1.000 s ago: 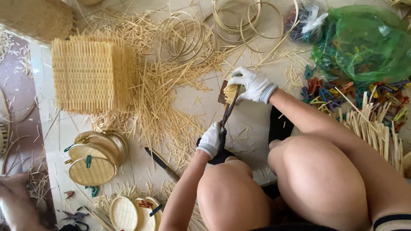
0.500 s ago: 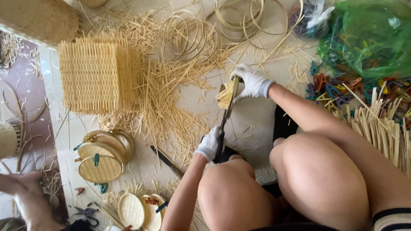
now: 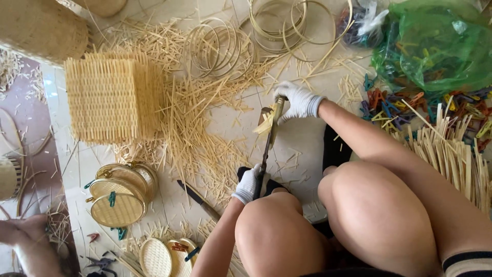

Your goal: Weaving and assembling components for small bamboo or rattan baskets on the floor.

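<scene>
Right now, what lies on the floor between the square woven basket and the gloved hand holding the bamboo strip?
In the head view, a loose heap of straw-coloured bamboo offcuts fills the floor between the square woven basket and the right hand.

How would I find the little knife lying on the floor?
Start at the square woven basket on the left, then drop to the round woven lids below it. Just right of them lies the knife, dark and slanted among pale straw bits, untouched by any hand.

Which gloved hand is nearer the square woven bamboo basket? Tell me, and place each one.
Left. The left hand grips the knife's handle end below and to the right of the square woven bamboo basket. The right hand sits level with it, farther right across the straw.
</scene>
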